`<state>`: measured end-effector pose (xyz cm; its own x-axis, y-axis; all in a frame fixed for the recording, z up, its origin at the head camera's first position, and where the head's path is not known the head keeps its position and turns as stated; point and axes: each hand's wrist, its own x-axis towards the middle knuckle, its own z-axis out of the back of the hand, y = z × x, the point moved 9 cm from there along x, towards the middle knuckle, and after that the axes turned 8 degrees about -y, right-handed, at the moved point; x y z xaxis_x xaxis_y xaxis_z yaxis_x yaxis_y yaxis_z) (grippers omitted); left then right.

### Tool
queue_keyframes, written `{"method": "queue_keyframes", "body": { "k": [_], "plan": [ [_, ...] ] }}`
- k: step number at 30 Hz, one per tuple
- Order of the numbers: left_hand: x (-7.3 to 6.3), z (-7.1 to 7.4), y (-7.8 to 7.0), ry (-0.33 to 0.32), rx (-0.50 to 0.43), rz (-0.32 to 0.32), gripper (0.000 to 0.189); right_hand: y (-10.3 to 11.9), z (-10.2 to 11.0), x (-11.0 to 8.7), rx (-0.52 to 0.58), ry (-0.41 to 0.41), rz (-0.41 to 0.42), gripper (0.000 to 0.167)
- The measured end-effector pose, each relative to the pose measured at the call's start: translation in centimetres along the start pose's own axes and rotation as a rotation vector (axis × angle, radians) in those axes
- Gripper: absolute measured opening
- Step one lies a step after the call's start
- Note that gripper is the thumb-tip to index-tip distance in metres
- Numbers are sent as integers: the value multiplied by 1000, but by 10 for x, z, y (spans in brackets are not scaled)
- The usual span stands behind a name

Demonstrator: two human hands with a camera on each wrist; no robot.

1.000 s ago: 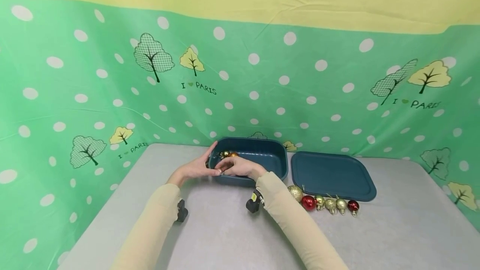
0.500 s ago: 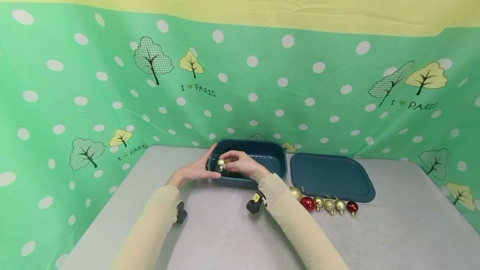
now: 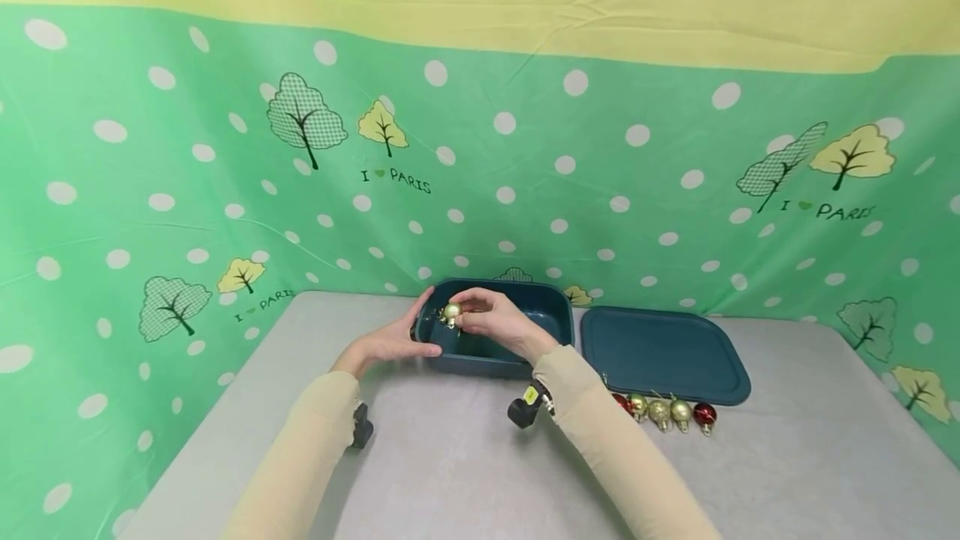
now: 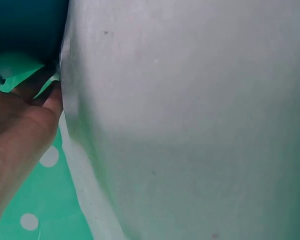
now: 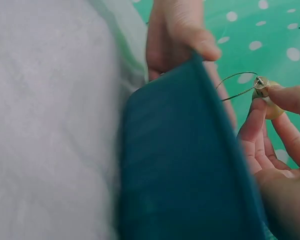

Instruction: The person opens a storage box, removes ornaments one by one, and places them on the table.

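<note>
A dark blue plastic box [image 3: 487, 367] stands near the back of the table. My left hand [image 3: 392, 342] holds its left end, the thumb over the near rim and the fingers spread along the outer side. In the right wrist view that thumb [image 5: 208, 48] lies on the corner of the rim. My right hand [image 3: 501, 323] pinches a small gold Christmas bauble [image 3: 452, 311] between thumb and fingers, above the box's left part. A thin gold string loop [image 5: 235, 74] hangs from the bauble's cap. Gold bits show inside the box behind it, partly hidden.
The matching blue lid [image 3: 663, 355] lies flat to the right of the box. Along its near edge sits a row of baubles, gold [image 3: 681, 412] and red [image 3: 705, 414], partly covered by my right sleeve. A green dotted curtain [image 3: 600, 223] hangs behind the grey table [image 3: 442, 457].
My right hand has come up from inside the box with the gold bauble and shifted slightly right. The left hand keeps its hold on the box's end.
</note>
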<state>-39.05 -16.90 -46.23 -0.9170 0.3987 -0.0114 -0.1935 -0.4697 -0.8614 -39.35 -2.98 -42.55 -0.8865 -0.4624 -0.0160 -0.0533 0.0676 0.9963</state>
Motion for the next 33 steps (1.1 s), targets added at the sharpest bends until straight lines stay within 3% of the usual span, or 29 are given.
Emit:
{"method": "queue_keyframes", "body": {
  "k": [13,21,33],
  "plan": [
    [0,0,1,-2,20,-12,122,24,27,-30,-95,16,60,36],
    [0,2,5,-1,40,-3,121,16,38,-49,-128,3,-7,38],
    [1,2,4,-1,38,-26,117,13,51,-81,-278,44,24,36]
  ]
}}
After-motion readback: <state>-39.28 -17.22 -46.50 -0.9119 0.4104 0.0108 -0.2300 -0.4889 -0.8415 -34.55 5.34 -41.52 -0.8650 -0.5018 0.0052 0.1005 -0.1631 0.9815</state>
